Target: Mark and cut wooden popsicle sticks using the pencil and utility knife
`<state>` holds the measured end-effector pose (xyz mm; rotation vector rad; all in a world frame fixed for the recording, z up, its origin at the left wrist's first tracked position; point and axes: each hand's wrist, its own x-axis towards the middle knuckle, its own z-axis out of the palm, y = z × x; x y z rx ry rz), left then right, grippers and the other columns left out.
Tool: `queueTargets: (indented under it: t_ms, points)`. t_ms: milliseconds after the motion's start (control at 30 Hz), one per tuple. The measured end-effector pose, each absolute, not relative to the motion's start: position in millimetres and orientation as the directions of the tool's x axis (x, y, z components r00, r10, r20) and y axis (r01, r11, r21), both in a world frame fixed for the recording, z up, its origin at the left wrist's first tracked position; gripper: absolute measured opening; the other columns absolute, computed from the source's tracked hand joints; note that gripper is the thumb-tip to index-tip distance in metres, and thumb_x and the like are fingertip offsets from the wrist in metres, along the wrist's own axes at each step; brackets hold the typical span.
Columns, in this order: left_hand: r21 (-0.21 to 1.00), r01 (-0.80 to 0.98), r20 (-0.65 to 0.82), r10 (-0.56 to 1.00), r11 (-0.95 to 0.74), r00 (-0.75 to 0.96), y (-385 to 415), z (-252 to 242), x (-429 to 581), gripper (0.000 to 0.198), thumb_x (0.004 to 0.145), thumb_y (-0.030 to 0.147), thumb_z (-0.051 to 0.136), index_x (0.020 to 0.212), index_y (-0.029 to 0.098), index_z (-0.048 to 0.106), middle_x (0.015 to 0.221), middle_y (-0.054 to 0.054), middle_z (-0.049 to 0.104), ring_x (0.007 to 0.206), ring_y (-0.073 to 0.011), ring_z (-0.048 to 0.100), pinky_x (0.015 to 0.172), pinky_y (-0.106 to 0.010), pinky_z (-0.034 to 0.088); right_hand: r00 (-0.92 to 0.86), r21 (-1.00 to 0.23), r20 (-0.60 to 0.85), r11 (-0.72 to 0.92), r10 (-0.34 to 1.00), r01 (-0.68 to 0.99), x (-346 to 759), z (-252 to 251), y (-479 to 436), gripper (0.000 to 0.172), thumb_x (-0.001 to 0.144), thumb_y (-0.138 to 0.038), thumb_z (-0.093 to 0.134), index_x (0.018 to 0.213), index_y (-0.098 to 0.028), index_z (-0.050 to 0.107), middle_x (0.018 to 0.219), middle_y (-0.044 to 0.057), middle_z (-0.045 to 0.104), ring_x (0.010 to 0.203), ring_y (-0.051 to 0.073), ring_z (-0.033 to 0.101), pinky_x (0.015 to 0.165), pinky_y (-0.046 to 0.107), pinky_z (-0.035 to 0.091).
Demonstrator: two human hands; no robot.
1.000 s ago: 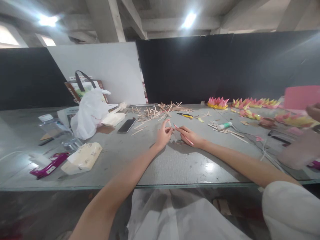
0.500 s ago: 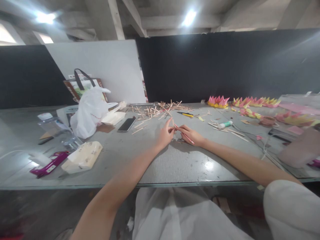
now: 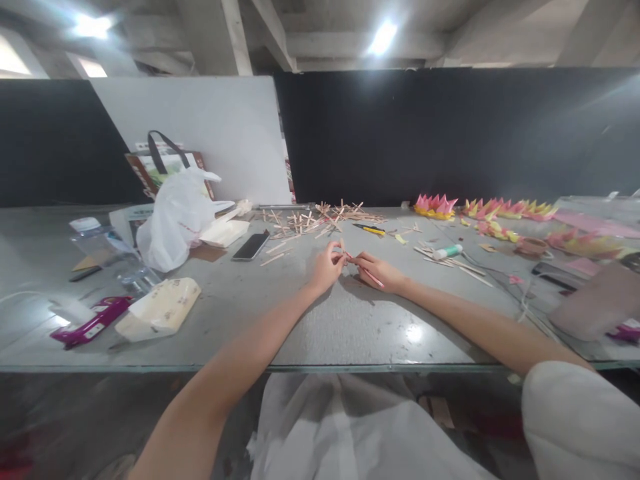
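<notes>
A pencil [image 3: 375, 279] is gripped by the fingers of the right hand [image 3: 383, 272], its tip close to a stick [image 3: 343, 245] pinched by the left hand's [image 3: 327, 269] fingers, beyond which a cutter [image 3: 369, 229] and piled sticks [image 3: 320, 221] are seen.

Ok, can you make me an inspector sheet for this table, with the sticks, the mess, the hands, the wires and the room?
Surface: grey table, marked with small dark specks, light shining off it.
Work things: small stick and pencil in the hands; pile of sticks behind them.
Clutter: plastic bag, bottle and phone to the left; paper flowers to the right.
Hands: left hand pinches the small stick; right hand grips the pencil.
Cables: white cable on the right side.
Surroundings: white board and black board behind; ceiling lights on.
</notes>
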<state>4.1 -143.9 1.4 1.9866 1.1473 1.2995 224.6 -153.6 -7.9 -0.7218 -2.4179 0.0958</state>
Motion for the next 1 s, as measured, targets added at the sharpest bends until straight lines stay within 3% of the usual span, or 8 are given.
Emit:
queueTargets:
  t_ms: [567,833,900,1000]
  points:
    - [0.807,0.377,0.43,0.89,-0.455,0.152,-142,3,2,0.013,0.094,0.018,0.066,0.105,0.019,0.06,0.091,-0.008,0.082,0.081,-0.0207,0.078,0.077,-0.03,0.058,-0.673,-0.257,0.497,0.833,0.548,0.489,225,-8,-152,0.038,0.106,-0.024,0.047,0.142,-0.022,0.059,0.122,0.013,0.064,0.096,0.021,0.071,0.088,0.033,0.057]
    - [0.792,0.392,0.454,0.881,-0.469,0.136,-143,0,0,0.012,0.093,0.019,0.065,0.104,0.02,0.061,0.086,-0.007,0.082,0.079,-0.0212,0.078,0.075,-0.03,0.057,-0.648,-0.331,0.498,0.817,0.576,0.472,225,-16,-147,0.053,0.099,-0.014,0.05,0.151,-0.023,0.054,0.125,0.013,0.066,0.093,0.019,0.07,0.085,0.03,0.055]
    - [0.8,0.378,0.461,0.881,-0.466,0.11,-139,-2,-1,0.011,0.092,0.018,0.065,0.101,0.02,0.059,0.083,-0.007,0.081,0.077,-0.0212,0.078,0.073,-0.029,0.057,-0.633,-0.365,0.503,0.809,0.588,0.462,222,-15,-134,0.054,0.096,-0.009,0.049,0.148,-0.022,0.057,0.122,0.011,0.069,0.089,0.017,0.069,0.085,0.029,0.054]
    - [0.831,0.34,0.436,0.895,-0.44,0.094,-132,-4,-2,0.011,0.091,0.02,0.064,0.099,0.02,0.057,0.079,-0.005,0.079,0.072,-0.0201,0.076,0.068,-0.028,0.056,-0.612,-0.368,0.447,0.758,0.652,0.539,220,-4,-95,0.04,0.096,-0.011,0.052,0.132,-0.019,0.067,0.114,0.01,0.073,0.1,0.018,0.068,0.093,0.029,0.052]
